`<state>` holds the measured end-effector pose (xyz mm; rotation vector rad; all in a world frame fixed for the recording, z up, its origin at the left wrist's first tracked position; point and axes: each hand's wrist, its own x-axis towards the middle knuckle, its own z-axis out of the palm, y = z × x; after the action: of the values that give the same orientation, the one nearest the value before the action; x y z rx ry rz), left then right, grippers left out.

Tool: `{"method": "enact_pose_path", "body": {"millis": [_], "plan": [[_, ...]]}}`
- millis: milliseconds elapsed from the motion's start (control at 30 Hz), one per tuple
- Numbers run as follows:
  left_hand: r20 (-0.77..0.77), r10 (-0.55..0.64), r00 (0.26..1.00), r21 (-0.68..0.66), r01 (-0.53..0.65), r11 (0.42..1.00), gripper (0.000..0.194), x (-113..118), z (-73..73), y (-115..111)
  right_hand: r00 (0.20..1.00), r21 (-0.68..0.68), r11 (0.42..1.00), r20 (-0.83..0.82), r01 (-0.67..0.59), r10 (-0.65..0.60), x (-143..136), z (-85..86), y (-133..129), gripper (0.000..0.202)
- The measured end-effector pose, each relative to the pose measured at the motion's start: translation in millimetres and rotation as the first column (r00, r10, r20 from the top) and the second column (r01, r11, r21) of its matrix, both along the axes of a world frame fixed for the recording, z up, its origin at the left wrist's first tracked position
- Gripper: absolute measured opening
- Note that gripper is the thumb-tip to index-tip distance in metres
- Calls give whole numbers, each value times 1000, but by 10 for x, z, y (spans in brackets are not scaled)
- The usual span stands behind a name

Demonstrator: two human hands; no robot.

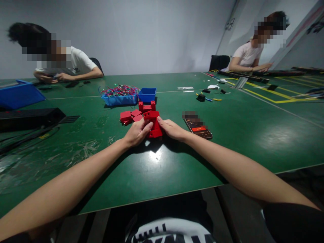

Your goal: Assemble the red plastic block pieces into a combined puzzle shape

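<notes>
Between my two hands is a red bracket-like part (155,126) with small holes in its upper face, held just above the green table. My left hand (138,131) grips its left side, thumb laid across the front. On the right side my right hand (172,128) closes on it, thumb near the top edge; its other fingers are hidden behind. Another red bracket (146,106) of U shape stands right behind the held one. To the left lie several flat red pieces (129,116) in a loose pile.
A blue bin of coloured wires (120,96) stands beside a small blue bin (147,94). A phone (196,125) lies to the right, with pliers (209,99) farther back. A black device with cables (32,118) is at the left. Two people sit across the table (253,135).
</notes>
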<state>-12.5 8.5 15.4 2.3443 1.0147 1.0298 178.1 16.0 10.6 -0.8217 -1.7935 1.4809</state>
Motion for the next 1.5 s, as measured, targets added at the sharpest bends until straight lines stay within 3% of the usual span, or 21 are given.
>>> {"method": "enact_pose_path", "body": {"millis": [333,1000,1500], "plan": [[10,-74,997,-3,74,997,54,-44,-32,41,1000,39,999,25,11,-12,13,24,-9,73],[-11,-56,998,-62,55,997,52,-24,-18,24,999,33,999,41,14,-16,17,44,-21,69],[-24,-46,999,-36,46,998,50,-36,-30,35,999,21,1000,47,4,-5,19,48,-21,68]]}}
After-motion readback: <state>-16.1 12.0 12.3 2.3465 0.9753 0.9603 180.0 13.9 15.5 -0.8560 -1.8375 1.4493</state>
